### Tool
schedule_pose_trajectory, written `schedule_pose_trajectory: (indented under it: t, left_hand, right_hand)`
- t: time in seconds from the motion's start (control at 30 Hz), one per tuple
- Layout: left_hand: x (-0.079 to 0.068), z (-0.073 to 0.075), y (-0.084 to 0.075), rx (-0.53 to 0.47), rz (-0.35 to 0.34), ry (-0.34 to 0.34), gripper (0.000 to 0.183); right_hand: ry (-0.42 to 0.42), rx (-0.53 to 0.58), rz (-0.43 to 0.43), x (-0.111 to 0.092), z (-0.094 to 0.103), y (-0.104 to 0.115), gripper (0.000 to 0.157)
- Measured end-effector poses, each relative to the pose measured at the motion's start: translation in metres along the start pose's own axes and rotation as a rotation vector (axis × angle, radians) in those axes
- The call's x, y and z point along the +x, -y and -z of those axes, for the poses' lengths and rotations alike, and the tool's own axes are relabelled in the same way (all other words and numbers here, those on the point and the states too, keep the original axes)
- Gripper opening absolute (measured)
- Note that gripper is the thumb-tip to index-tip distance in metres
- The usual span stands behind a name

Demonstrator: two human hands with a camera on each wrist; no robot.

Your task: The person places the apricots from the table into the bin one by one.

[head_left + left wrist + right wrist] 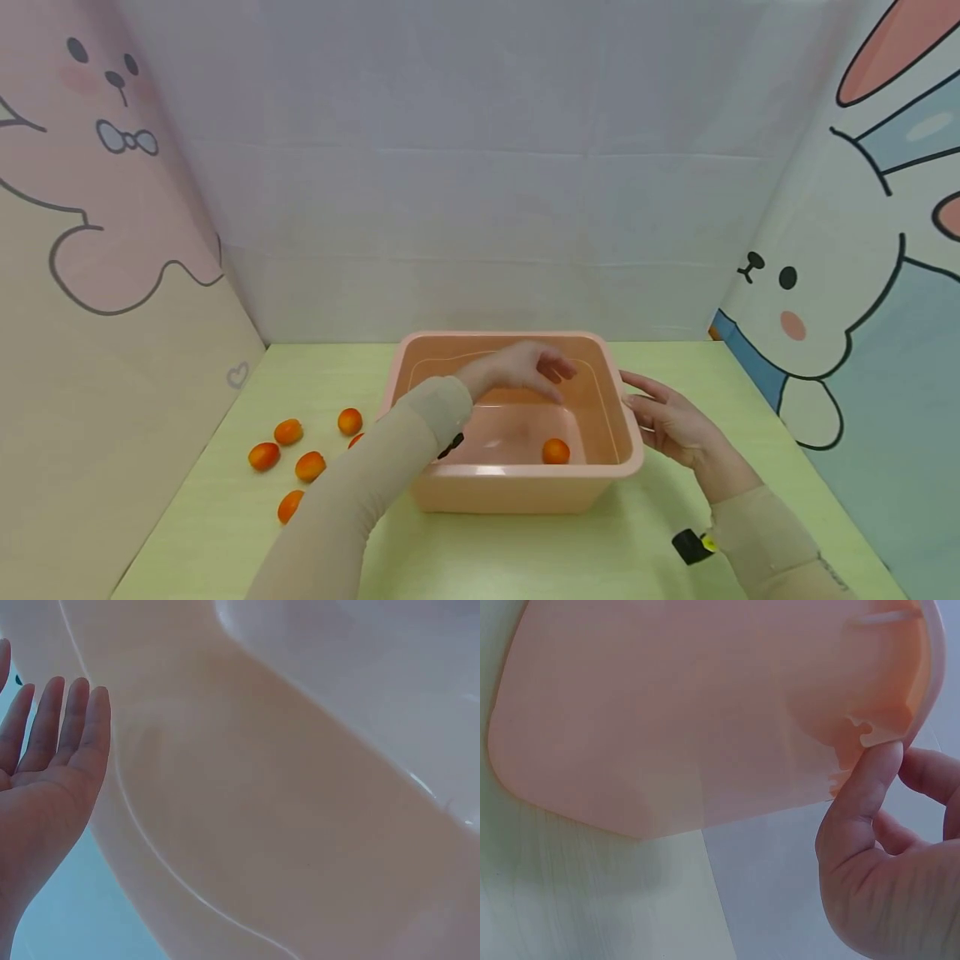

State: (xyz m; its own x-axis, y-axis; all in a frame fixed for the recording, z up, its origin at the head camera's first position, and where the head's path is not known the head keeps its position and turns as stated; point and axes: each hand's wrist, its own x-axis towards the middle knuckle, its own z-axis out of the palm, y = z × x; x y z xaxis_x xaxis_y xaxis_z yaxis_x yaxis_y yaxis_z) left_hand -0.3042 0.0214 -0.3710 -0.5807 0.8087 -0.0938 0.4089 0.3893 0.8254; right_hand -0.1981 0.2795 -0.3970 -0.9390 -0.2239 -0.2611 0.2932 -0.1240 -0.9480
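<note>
A pink plastic basin (517, 492) stands on the table, with one small round orange fruit (556, 451) on its floor near the front right. My left hand (525, 369) hovers over the inside of the basin, fingers loosely bent and nothing in them. In the left wrist view its fingers (46, 742) look relaxed and apart from the wall. At the right rim, my right hand (672, 419) holds the basin's edge from outside. The right wrist view has the thumb (877, 769) against the rim and the index finger curled beside it.
Several more orange fruits (310, 467) lie on the pale green tabletop (217, 533) left of the basin, one partly hidden by the left forearm. A white cloth backdrop (480, 208) rises behind, with cartoon-printed panels at both sides. A small black device (692, 547) hangs by the right wrist.
</note>
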Motion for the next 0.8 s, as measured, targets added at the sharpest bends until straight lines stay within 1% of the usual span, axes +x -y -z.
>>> schedule_pose_trajectory:
  t: [0.1, 0.23, 0.4, 0.5, 0.67, 0.8]
  left_hand:
    - [-0.004, 0.001, -0.006, -0.016, -0.016, -0.015, 0.047]
    - [-0.01, 0.005, -0.02, -0.025, -0.07, -0.045, 0.048]
    - [-0.021, 0.016, -0.038, -0.033, -0.116, -0.099, 0.052]
    - [-0.03, 0.024, -0.047, -0.04, -0.137, -0.103, 0.055]
    - [-0.043, 0.036, -0.058, -0.011, -0.175, -0.126, 0.056]
    - [-0.055, 0.041, -0.064, 0.017, -0.192, -0.16, 0.056]
  right_hand:
    - [0.008, 0.001, 0.0, 0.001, 0.0, 0.0, 0.062]
    - [0.022, 0.001, 0.005, 0.0, 0.001, -0.001, 0.062]
    - [0.028, 0.009, 0.004, 0.0, 0.001, 0.0, 0.061]
    - [0.035, 0.014, 0.004, -0.001, 0.001, 0.0, 0.061]
    - [0.037, 0.013, 0.008, 0.0, 0.001, 0.0, 0.062]
    - [0.043, 0.019, 0.016, 0.0, 0.002, -0.001, 0.06]
